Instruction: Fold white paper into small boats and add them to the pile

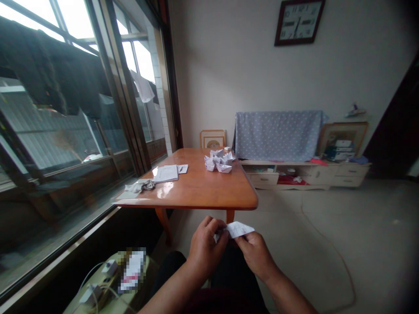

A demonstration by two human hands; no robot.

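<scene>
Low in the head view, my left hand (207,246) and my right hand (255,255) both pinch a folded white paper slip (236,230) above my lap. Its left end disappears into the fingers of my left hand, and my right fingertips grip its lower edge. Ahead, on a wooden table (203,194) with an orange-brown finish, sits a heap of folded white paper boats (218,160). A stack of paper sheets (166,173) lies to its left, with a crumpled grey paper or cloth (140,186) nearer the window. The table is beyond reach of both hands.
A sliding glass window (124,100) runs along the left, with dark cloth hanging beyond it. Down at the lower left, a pale stool (98,290) holds cables and a blurred white object. A low cream cabinet (304,174) stands beyond the table, and a cord (337,261) lies on the floor.
</scene>
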